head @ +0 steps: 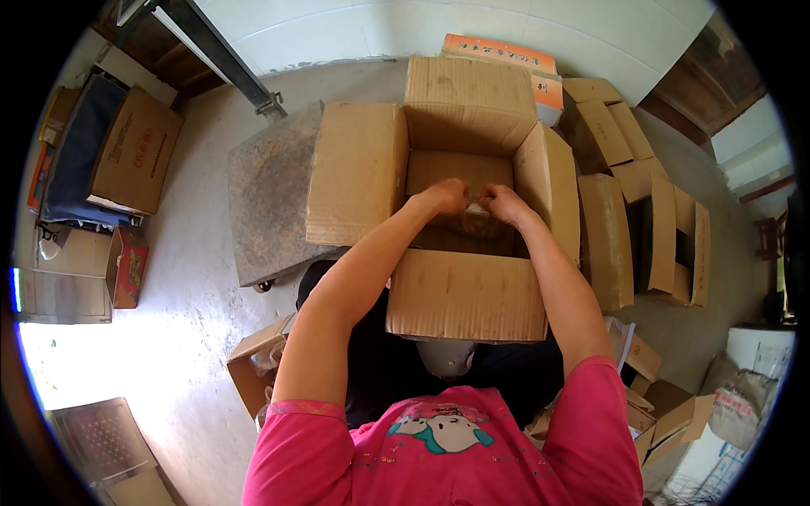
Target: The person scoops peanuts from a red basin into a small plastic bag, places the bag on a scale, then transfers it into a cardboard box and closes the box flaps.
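Observation:
An open cardboard box stands upright before me with its flaps folded outward. Both my hands are inside its opening, a small gap apart. My left hand has its fingers curled in a pinch at the top of what looks like a clear plastic bag. Opposite it, my right hand pinches the same thin plastic. What lies deeper in the bag is shadowed and cannot be made out.
A worn metal platform scale with a post is left of the box. Several cardboard boxes crowd the right side. An orange and white carton stands behind. More boxes line the left wall.

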Available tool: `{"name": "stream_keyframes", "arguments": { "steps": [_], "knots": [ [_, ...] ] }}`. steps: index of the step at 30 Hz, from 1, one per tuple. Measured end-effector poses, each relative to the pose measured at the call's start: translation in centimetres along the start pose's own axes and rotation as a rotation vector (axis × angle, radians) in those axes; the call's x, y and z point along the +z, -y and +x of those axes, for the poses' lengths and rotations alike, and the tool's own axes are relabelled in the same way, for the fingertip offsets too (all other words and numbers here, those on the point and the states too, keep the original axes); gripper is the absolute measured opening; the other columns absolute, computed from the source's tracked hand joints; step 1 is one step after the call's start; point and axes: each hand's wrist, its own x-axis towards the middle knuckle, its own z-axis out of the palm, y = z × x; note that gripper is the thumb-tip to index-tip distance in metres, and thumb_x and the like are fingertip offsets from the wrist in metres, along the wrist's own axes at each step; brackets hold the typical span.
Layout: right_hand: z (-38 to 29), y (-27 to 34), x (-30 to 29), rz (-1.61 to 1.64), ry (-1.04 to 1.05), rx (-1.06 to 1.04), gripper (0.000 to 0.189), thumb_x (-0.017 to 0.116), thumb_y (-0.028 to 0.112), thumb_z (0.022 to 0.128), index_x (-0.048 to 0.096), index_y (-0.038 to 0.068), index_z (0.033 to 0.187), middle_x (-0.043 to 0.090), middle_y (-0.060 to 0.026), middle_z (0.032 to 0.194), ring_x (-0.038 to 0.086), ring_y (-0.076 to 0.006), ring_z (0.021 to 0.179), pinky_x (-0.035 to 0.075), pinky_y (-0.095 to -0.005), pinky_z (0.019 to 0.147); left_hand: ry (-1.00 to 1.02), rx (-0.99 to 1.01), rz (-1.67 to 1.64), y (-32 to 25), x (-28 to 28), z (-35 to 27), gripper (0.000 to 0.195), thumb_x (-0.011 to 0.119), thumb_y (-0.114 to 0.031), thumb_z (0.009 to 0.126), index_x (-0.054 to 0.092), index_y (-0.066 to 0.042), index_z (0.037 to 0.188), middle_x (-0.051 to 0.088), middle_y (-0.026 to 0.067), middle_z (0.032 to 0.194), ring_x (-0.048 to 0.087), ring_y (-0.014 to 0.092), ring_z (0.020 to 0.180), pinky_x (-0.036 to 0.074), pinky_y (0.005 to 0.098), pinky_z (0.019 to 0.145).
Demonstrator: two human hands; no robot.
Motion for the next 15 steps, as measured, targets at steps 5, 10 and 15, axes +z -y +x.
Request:
{"name": "stream_keyframes", "arguments": {
  "steps": [5,10,15],
  "knots": [
    [-0.3,-0.5,-0.3,0.024,-0.014,0.050,0.022,0.063,0.019,0.084,0.064,0.001,0.096,0.065,-0.0154,0.084,0.059,-0.0215,0.080,0.047,-0.0349,0.071,0.111,0.126,-0.023,-1.1,-1.1,-0.9,0.036,0.063,-0.035,0.085,0.066,-0.005,0.106,0.066,0.0207,0.106,0.061,0.035,0.103,0.048,0.0419,0.087],
    [-1.0,1.7,-0.5,0.087,0.047,0.021,0.025,0.067,0.021,0.083,0.062,0.001,0.097,0.063,-0.0153,0.085,0.059,-0.0215,0.082,0.046,-0.0344,0.073,0.048,0.116,-0.044,1.0,0.1,-0.1,0.035,0.061,-0.032,0.085,0.065,-0.004,0.106,0.066,0.0205,0.107,0.061,0.036,0.102,0.047,0.0413,0.087],
    [-1.2,0.1,-0.2,-0.012,-0.006,-0.056,0.026,0.069,0.024,0.077,0.064,0.004,0.093,0.066,-0.0202,0.092,0.062,-0.0351,0.090,0.048,-0.0400,0.077,0.089,0.019,-0.019,-0.1,-0.4,-0.2,0.031,0.058,-0.025,0.084,0.065,-0.004,0.106,0.065,0.0211,0.107,0.061,0.036,0.103,0.047,0.0417,0.087]
  ]
}}
